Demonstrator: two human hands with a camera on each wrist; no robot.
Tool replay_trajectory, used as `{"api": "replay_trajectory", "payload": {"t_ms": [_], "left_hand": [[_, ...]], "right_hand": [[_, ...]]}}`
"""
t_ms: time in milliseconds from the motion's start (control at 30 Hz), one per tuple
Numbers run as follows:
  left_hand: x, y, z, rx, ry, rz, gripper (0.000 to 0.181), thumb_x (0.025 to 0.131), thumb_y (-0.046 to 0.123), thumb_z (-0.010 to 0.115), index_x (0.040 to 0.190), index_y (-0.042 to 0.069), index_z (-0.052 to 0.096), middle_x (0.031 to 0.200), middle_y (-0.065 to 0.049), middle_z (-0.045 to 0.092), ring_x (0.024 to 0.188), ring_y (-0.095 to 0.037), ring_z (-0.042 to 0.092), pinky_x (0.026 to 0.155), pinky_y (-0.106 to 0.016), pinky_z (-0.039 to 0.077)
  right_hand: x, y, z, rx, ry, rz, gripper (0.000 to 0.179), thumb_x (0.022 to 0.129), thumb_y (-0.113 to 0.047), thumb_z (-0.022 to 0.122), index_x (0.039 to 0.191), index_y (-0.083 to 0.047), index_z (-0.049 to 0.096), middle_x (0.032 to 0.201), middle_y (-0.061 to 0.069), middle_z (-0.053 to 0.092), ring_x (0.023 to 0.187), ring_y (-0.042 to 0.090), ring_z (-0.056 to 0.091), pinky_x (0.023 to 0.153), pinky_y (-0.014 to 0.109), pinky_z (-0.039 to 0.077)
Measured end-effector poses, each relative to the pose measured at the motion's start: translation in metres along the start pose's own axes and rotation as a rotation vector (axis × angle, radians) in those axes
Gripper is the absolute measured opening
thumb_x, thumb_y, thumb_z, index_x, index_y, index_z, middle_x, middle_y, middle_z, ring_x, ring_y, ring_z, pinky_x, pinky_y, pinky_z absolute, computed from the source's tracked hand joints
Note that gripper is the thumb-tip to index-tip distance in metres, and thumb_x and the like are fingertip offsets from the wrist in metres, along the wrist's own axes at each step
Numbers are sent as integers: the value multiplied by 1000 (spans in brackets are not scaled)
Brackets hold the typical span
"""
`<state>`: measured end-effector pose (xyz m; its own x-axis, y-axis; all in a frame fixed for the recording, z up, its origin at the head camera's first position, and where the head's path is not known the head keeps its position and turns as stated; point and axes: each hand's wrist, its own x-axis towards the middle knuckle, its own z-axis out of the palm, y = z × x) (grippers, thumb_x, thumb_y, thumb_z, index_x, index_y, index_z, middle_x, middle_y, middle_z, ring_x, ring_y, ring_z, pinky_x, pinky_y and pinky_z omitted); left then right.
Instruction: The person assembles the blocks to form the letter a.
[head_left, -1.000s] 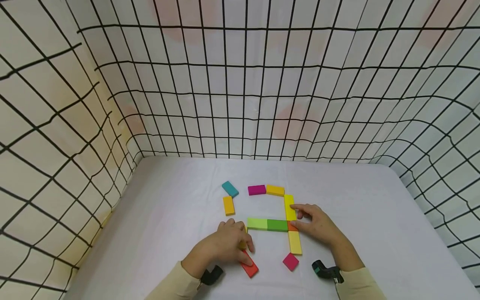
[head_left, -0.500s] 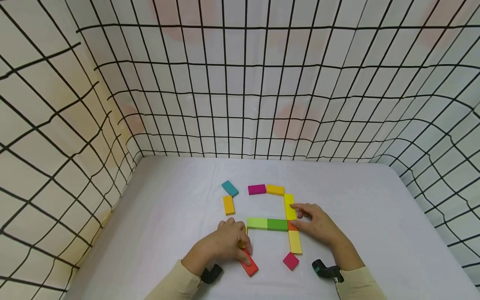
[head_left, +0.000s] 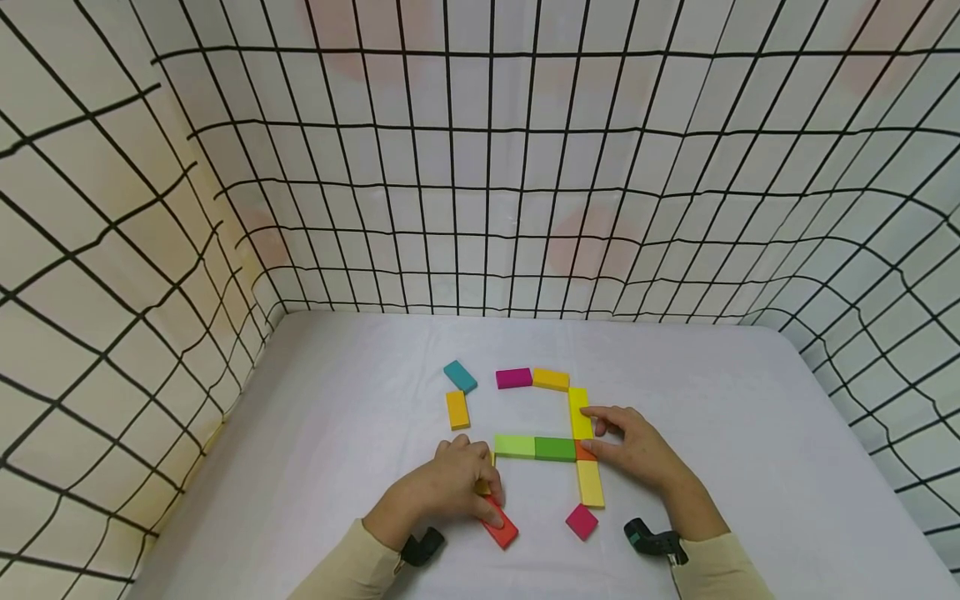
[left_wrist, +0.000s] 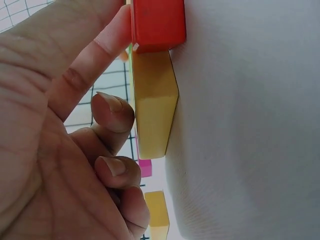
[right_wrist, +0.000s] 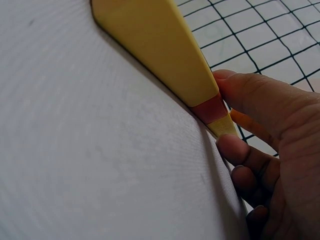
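Note:
My left hand [head_left: 453, 483] holds a red block [head_left: 506, 534] with thumb and index finger; its other fingers curl beside a yellow block [left_wrist: 157, 107], mostly hidden under the hand in the head view. The red block's end meets that yellow block in the left wrist view. My right hand [head_left: 637, 446] rests beside the right-hand column, index fingertip at a bright yellow block [head_left: 579, 414] and thumb on a small orange-red block [head_left: 583, 451]. Below is a pale yellow block [head_left: 590, 485]. A light green block [head_left: 514, 447] and a green block [head_left: 555, 450] form the middle row.
A magenta block [head_left: 513, 379] and an orange-yellow block [head_left: 551, 380] lie end to end at the top. To their left are a teal block [head_left: 460, 377] and an amber block [head_left: 457, 411]. A crimson block [head_left: 582, 522] sits askew near the front. Black netting [head_left: 491, 183] surrounds the white table [head_left: 337, 375].
The red block has shifted slightly away from me and right, with my left thumb and index finger drawing a little closer together. My right hand stays in place.

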<state>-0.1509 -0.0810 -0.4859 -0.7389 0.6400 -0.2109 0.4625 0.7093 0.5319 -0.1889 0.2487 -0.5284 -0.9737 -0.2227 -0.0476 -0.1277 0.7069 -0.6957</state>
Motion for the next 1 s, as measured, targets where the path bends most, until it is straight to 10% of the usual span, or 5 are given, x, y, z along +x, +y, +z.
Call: {"api": "replay_trajectory", "payload": {"t_ms": [633,1000], "left_hand": [[2,1,1,16,8,-10,20,75,51,87,79,36,74,86,16,50,91,-6,40,77,-29,30],[-1,-13,-10,-46,99,-55,39,77,46,87,110,29,73,91,12,55,94,-11,44,80,-33,30]], "right_hand": [[2,3,0,-6,-5,-1,51,87,-37,80,133,-20,66,96,-5,56,105,20,48,90,38,41],[1,2,0,7,-1,7,51,87,-36,81,133,-20,66,97,-4,56,105,20,47,90,38,42]]}}
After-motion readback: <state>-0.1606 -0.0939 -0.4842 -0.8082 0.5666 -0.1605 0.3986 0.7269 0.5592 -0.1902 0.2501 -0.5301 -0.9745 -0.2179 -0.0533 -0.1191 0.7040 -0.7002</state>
